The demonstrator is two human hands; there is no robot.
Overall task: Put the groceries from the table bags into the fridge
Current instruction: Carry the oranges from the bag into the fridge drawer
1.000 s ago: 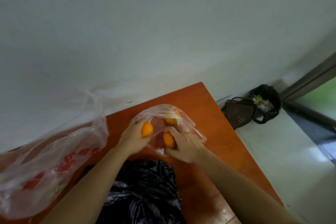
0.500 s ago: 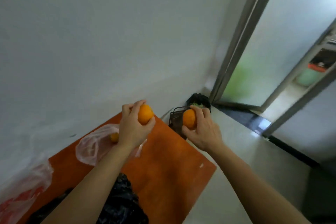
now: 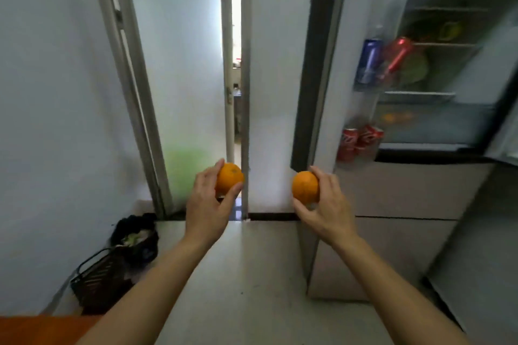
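My left hand (image 3: 207,204) is closed around one orange (image 3: 229,178), held up at chest height. My right hand (image 3: 328,204) grips a second orange (image 3: 305,186) beside it. The fridge (image 3: 437,70) stands open at the upper right, blurred, with shelves holding green produce and other food. Its open door (image 3: 325,64) carries red cans (image 3: 357,141) in the lower rack and a blue can (image 3: 368,60) and a red bottle above. Both oranges are left of the fridge and below its shelves. Only a corner of the orange table (image 3: 42,329) shows at the bottom left; the bags are out of view.
A dark slatted basket (image 3: 98,277) and a black bin bag with scraps (image 3: 137,235) sit on the floor by the left wall. Sliding frosted glass doors (image 3: 182,78) stand straight ahead, slightly apart. Pale floor tiles (image 3: 238,274) stretch between me and the fridge.
Both hands lifted an orange each out of the clear bag on the table. My view has swung right from the table, past the corner, to face the glass doors and the open fridge.
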